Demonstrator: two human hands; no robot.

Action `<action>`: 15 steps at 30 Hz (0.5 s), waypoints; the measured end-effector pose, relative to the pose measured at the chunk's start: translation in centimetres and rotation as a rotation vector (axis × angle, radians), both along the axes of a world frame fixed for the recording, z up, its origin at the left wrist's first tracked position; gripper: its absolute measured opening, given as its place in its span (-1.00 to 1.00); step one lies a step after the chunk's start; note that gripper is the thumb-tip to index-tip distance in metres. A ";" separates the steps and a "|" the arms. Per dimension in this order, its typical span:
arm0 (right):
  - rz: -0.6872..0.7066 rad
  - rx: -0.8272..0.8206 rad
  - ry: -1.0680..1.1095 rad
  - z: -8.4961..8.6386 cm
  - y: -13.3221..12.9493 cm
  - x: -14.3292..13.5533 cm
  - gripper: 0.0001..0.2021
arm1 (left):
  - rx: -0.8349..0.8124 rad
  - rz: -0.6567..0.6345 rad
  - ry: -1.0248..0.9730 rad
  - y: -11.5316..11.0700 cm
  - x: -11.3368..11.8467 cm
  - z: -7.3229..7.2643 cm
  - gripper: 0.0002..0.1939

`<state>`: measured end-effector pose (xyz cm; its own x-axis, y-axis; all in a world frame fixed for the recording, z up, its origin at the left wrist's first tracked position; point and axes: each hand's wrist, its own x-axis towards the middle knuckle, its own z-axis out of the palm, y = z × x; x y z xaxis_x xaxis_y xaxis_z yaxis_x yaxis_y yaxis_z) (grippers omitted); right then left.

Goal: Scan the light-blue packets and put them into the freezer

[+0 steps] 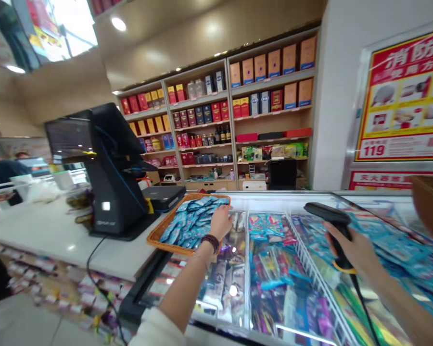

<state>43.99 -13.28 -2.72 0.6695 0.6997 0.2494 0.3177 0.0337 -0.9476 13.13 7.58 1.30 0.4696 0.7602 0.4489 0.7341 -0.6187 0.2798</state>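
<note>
My left hand (pixel 221 222), with a beaded bracelet at the wrist, is closed over the right rim of an orange wicker basket (pixel 152 236). Part of its fingers is hidden from me. Many small blue packets (pixel 187 218) fill the basket, which rests at the counter's end and over the freezer's left edge. In my right hand (pixel 357 247) is a black handheld barcode scanner (pixel 330 214), gripped by its handle above the freezer's right side. Its cable hangs down past my wrist. Below both hands, a glass-topped freezer (pixel 234 293) shows colourful wrapped ice creams (pixel 274 259) between white wire dividers.
A black cash register screen (pixel 115 163) stands on the white counter (pixel 111 259) at left, its cable hanging over the front. Beside it sits a flat black device (pixel 164 197). Shelves of boxes and bottles (pixel 202 115) line the back wall. A brown container (pixel 431 204) juts in at right.
</note>
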 end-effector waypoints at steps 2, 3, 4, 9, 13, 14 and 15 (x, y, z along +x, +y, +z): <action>0.050 0.026 0.017 -0.2 1.6 -2.1 -0.50 | 0.002 0.158 0.102 1.0 -3.7 0.2 -0.56; 0.081 0.049 0.031 -0.4 2.4 -3.3 -0.51 | -0.010 0.226 0.157 1.3 -5.2 0.1 -0.56; 0.117 0.071 0.050 -0.7 3.2 -4.5 -0.52 | -0.030 0.283 0.208 1.5 -6.5 0.0 -0.58; 0.249 0.121 0.170 -2.3 5.8 -9.7 -0.54 | -0.105 0.414 0.327 2.4 -8.4 -1.2 -0.69; 0.292 0.036 0.099 -2.9 5.8 -11.5 -0.51 | -0.087 0.385 0.365 3.4 -6.9 -1.6 -0.69; 0.297 0.028 0.088 -2.9 5.6 -11.6 -0.50 | -0.086 0.368 0.376 3.7 -6.5 -1.6 -0.69; 0.300 0.027 0.088 -2.9 5.5 -11.6 -0.51 | -0.088 0.351 0.386 3.9 -6.1 -1.5 -0.69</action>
<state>32.42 -7.81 -5.67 0.4538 0.8633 0.2209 0.2062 0.1394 -0.9685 7.06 11.51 -0.24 0.2982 0.9287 0.2206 0.9529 -0.3031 -0.0122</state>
